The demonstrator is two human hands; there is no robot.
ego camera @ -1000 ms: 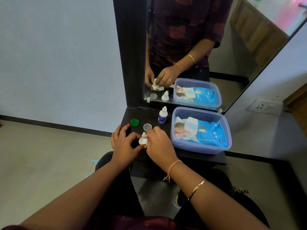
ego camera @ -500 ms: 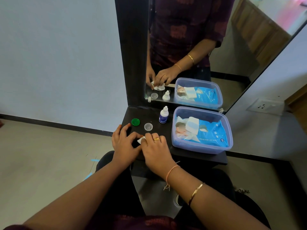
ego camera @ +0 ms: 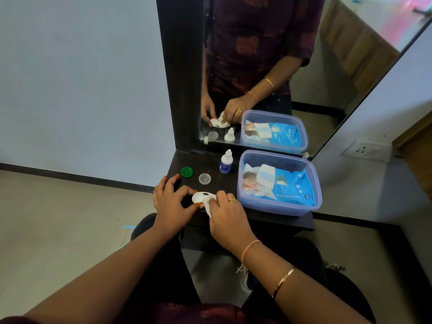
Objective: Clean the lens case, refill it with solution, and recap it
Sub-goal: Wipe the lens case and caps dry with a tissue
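The white lens case (ego camera: 199, 198) lies on the black shelf (ego camera: 280, 219) between my hands, its left well uncovered. My left hand (ego camera: 171, 202) pinches the case's left end with thumb and forefinger. My right hand (ego camera: 225, 212) presses a white wipe (ego camera: 208, 208) onto the case's right well, hiding that half. Behind them on the shelf lie a green cap (ego camera: 186, 172) and a clear cap (ego camera: 204, 178). The small white solution bottle (ego camera: 225, 162) with a blue label stands upright, capped, further back.
A clear plastic tub (ego camera: 278, 204) holding a blue pack of wet wipes fills the shelf's right half, close to my right hand. A mirror (ego camera: 257, 66) rises directly behind the shelf. The shelf's front edge runs just under my wrists.
My right hand has slid to the right, uncovering the case's left well. The wipe now sits on the right well. My left hand has stayed on the case's left end.
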